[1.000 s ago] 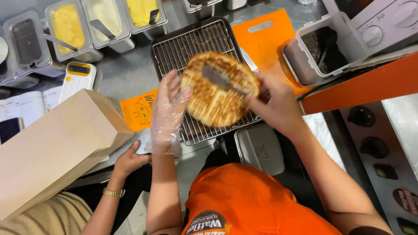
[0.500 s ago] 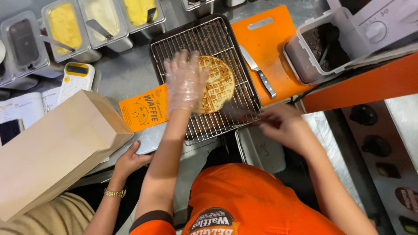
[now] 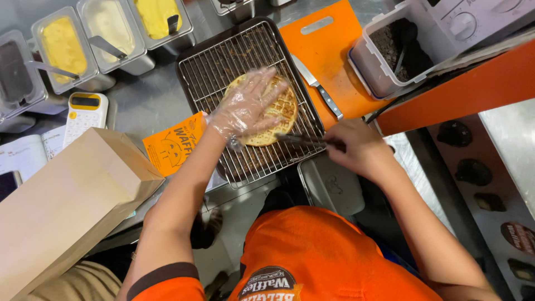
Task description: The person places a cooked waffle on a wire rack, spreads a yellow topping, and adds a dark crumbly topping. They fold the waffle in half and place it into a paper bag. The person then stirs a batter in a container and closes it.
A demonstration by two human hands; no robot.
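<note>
Since the earlier frame, the left hand [image 3: 245, 106] in its clear glove has slid down onto the waffle [image 3: 267, 114], and the right hand [image 3: 359, 147] has drawn in toward the rack [image 3: 223, 67]. Left grip is spread, fingers flat on the waffle, which lies on the rack near its front edge. Right grip is pressed together around dark tongs [image 3: 304, 139], whose tips reach the waffle's edge. Just beside the rack, a knife [image 3: 317, 86] lies on the orange board [image 3: 329, 50]. An orange sleeve [image 3: 170, 146] lies on the tabletop [image 3: 145, 97] beside a brown bag [image 3: 67, 206].
</note>
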